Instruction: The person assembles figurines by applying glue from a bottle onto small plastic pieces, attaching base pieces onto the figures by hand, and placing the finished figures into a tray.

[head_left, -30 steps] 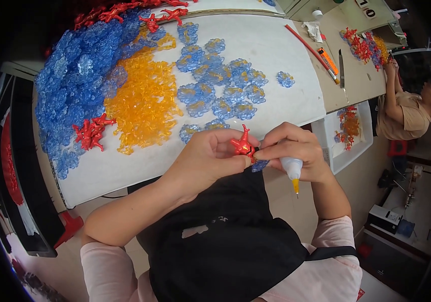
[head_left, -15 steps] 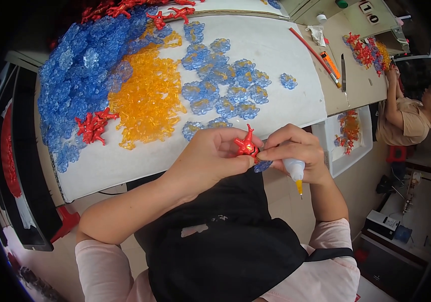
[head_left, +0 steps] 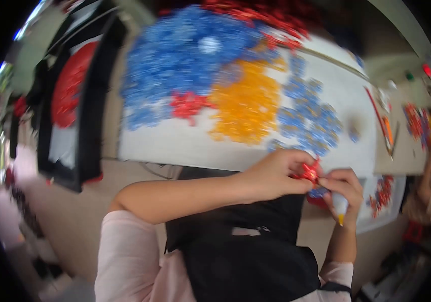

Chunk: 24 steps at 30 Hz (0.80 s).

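Observation:
My left hand is closed around a shiny red plastic figure, gripping it between thumb and fingers. Against the figure's underside sits a translucent blue scalloped piece. My right hand pinches at that joint with thumb and forefinger. Tucked in the same right hand is a small white squeeze bottle, its yellow nozzle pointing down. Both hands are just off the near edge of the white-covered table, above my black apron. The picture is blurred, so fine details of the figure are lost.
Heaps of blue pieces, orange pieces and red figures cover the table. Blue-and-orange pieces lie spread to their right. A red stick, an orange cutter, a white bin and a co-worker are at right.
My view has swung left, so the table and hands appear farther right and the black tray at left shows more fully. Both hands keep their hold on the figure and bottle.

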{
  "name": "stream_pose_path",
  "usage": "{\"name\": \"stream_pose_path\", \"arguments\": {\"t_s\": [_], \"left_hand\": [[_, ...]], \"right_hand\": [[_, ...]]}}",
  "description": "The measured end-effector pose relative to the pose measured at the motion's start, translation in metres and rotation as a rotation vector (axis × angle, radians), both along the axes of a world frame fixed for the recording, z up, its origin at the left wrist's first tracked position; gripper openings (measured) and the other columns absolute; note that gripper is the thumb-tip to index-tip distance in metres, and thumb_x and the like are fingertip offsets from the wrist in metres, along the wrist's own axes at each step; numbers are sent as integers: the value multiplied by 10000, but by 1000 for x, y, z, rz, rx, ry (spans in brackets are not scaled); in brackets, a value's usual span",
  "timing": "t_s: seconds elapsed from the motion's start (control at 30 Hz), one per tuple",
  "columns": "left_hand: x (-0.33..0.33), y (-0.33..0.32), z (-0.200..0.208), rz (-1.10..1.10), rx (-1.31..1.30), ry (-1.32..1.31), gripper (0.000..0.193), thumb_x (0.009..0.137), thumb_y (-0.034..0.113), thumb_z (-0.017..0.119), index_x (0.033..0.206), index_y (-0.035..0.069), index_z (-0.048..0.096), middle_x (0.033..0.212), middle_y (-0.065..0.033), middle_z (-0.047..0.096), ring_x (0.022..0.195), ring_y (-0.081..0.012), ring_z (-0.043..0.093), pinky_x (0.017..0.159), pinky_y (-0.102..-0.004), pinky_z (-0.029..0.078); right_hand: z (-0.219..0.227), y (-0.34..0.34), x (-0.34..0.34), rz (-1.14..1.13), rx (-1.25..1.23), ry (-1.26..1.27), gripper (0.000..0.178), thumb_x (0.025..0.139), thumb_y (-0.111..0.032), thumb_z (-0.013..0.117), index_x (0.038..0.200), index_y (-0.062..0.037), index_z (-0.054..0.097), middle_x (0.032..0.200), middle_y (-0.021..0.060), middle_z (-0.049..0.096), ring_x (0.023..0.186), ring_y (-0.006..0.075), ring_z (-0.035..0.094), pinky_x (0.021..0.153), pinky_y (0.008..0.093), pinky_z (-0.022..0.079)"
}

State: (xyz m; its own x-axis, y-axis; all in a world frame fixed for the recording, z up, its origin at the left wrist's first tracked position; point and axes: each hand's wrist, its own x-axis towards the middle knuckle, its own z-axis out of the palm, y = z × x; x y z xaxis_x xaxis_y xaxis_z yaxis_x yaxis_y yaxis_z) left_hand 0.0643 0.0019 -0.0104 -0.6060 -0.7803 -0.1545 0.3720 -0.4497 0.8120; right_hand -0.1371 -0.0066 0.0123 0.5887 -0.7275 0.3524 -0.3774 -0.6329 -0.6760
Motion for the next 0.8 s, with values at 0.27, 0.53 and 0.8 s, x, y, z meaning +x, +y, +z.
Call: {"name": "stream_pose_path", "arguments": {"t_s": [0.27,0.53,0.8], "left_hand": [[158,41,71,673,-623,-852,251,737,-28,559,981,-8,506,956,-63,537,881,-137,551,802,-265,423],[392,45,105,818,-492,-1506,195,741,-43,506,936,-27,503,909,-57,576,848,-108,554,755,-223,436],[410,5,66,239,-512,-2089,273,627,50,621,892,15,567,852,-162,593,816,-288,571,731,-344,435]], "right_hand": [[-25,-1,8,-84,-99,-205,365,729,23,543,1091,3,498,1030,199,468,596,138,508,612,237,443],[-26,11,10,-205,60,-255,275,701,81,565,965,8,542,965,153,498,599,139,517,556,217,438],[-25,21,12,-276,87,-188,275,694,79,570,958,8,545,972,144,501,611,134,520,571,218,434]]}}
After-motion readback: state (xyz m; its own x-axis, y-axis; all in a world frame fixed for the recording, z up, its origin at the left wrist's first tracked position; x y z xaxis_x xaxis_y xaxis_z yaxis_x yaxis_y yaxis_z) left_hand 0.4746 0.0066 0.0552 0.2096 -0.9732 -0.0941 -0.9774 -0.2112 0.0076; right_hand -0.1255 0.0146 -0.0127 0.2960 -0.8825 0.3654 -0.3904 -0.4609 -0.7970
